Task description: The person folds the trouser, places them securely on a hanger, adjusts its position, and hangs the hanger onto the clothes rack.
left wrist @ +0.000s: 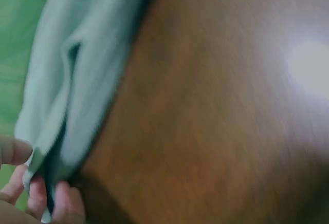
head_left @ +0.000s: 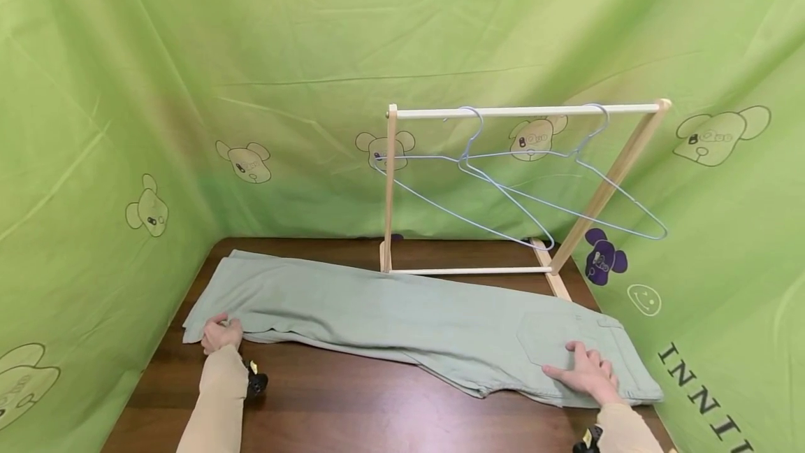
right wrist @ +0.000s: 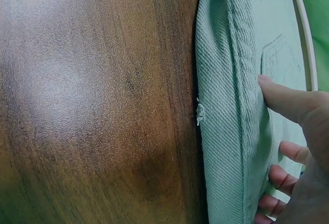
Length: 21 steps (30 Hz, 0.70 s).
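Pale green trousers, folded lengthwise, lie across the wooden table with the waistband at the right and the leg ends at the left. My left hand is at the near edge of the leg ends. In the left wrist view its thumb and fingertips pinch the layered hem. At the other end my right hand rests on the seat beside the back pocket, thumb and fingers spread. Frayed threads show on the near edge in the right wrist view.
Behind the trousers stands a wooden rack with white bars. Two lilac wire hangers hang from its top bar, one at the left and one at the right. Green patterned cloth encloses the brown table at the back and sides.
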Each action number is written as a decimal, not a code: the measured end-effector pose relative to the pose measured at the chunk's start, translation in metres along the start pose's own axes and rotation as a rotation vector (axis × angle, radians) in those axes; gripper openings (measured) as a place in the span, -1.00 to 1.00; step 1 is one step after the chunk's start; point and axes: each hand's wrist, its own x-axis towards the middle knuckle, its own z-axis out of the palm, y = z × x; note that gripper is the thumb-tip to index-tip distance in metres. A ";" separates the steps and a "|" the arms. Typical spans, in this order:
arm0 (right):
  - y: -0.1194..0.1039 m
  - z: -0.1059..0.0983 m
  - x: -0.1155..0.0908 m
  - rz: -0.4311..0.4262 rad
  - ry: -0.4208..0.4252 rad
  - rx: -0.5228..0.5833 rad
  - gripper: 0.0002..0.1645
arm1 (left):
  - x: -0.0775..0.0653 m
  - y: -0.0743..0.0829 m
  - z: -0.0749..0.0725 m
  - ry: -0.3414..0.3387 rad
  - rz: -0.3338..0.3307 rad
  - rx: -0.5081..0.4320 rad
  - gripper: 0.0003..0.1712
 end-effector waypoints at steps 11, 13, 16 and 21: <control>-0.001 0.000 0.000 0.006 -0.005 -0.006 0.12 | 0.004 0.018 0.009 -0.172 -0.208 -0.283 -0.43; -0.002 0.000 0.000 0.002 -0.005 -0.004 0.13 | 0.005 0.014 0.009 -0.180 -0.146 -0.223 -0.46; -0.003 0.001 0.000 -0.003 -0.008 0.000 0.14 | 0.006 0.004 0.004 -0.173 -0.038 -0.084 -0.52; -0.004 0.001 -0.001 0.000 -0.009 -0.001 0.17 | 0.009 -0.005 -0.007 -0.190 0.051 0.080 -0.53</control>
